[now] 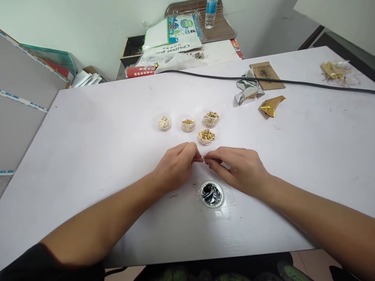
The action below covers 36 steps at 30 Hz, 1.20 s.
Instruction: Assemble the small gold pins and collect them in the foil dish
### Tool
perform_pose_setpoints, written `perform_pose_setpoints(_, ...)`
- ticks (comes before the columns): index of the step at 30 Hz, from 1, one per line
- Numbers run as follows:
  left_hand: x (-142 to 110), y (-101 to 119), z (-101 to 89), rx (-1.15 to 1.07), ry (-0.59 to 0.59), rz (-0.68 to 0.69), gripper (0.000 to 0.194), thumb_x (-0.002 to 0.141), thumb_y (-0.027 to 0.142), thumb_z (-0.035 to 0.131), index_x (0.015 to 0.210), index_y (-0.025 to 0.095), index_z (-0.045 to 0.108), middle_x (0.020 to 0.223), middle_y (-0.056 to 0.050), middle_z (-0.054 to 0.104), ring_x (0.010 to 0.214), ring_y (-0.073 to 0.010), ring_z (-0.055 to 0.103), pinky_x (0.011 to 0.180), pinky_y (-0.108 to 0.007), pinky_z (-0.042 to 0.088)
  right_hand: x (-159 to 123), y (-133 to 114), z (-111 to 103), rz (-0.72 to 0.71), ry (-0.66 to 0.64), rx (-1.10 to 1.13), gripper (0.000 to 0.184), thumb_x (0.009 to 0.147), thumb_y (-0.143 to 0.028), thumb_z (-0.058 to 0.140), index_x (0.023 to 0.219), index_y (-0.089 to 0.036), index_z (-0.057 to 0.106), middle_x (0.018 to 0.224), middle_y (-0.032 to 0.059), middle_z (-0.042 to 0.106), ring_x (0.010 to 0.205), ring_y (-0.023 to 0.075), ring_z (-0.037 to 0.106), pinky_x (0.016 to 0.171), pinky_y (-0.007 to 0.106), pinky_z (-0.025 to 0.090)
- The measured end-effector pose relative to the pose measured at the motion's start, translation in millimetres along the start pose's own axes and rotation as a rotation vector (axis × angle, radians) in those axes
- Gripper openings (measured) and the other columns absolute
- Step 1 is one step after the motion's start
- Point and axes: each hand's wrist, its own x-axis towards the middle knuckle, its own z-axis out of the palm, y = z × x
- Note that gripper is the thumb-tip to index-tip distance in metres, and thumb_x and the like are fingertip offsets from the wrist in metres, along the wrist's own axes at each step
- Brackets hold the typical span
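My left hand [175,166] and my right hand [238,168] meet fingertip to fingertip over the middle of the white table [88,156]. Both are pinched on a small gold pin [202,158] held between them. Just beyond the hands stand several small clear cups of gold pins: one at the left [164,123], one in the middle [188,125], one at the right rear [211,119] and the nearest one [206,137]. A round dish of dark metal parts [211,194] sits below my right hand's fingers.
A black cable [293,81] crosses the back of the table. Silver foil packet [248,91], gold foil packet [272,105] and a brown card [266,74] lie right of the cups. A clear bag of gold parts [336,71] lies far right. Papers and a water bottle [211,13] are behind.
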Motion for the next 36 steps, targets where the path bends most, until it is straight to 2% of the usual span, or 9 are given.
perform_pose_setpoints(8, -1, 2, 0.5, 0.108, -0.024, 0.058, 0.019, 0.084, 0.002, 0.041, 0.083, 0.019, 0.049, 0.075, -0.001, 0.06, 0.066, -0.0117, 0.055, 0.06, -0.021, 0.047, 0, 1, 0, -0.08, -0.016, -0.093, 0.017, 0.096, -0.014, 0.052, 0.093, -0.021, 0.067, 0.076, 0.0026, 0.073, 0.066, 0.014, 0.067, 0.061, 0.025, 0.054)
perform_pose_setpoints(20, 5, 8, -0.8, 0.221, -0.019, 0.165, 0.022, 0.091, 0.004, 0.037, 0.077, 0.019, 0.044, 0.067, -0.001, 0.051, 0.06, -0.0122, 0.042, 0.056, -0.023, 0.037, -2, -3, 2, -0.014, -0.029, -0.092, 0.019, 0.096, -0.016, 0.051, 0.093, -0.022, 0.068, 0.077, 0.0029, 0.074, 0.065, 0.0149, 0.068, 0.061, 0.026, 0.056)
perform_pose_setpoints(31, 4, 8, -0.3, 0.301, -0.006, 0.204, 0.026, 0.094, 0.006, 0.034, 0.074, 0.019, 0.043, 0.066, -0.002, 0.052, 0.06, -0.0138, 0.043, 0.056, -0.025, 0.038, -2, -11, 5, 0.209, -0.007, 0.14, 0.015, 0.093, -0.015, 0.056, 0.083, -0.019, 0.067, 0.068, 0.0004, 0.073, 0.056, 0.0122, 0.067, 0.052, 0.023, 0.054)
perform_pose_setpoints(36, 5, 10, -1.5, 0.395, 0.002, 0.277, 0.028, 0.095, 0.005, 0.036, 0.072, 0.019, 0.045, 0.066, -0.004, 0.055, 0.061, -0.0143, 0.046, 0.057, -0.026, 0.039, -2, -13, 8, 0.436, -0.025, 0.454, 0.013, 0.092, -0.023, 0.059, 0.084, -0.017, 0.067, 0.065, 0.0021, 0.071, 0.052, 0.0125, 0.067, 0.051, 0.024, 0.058)
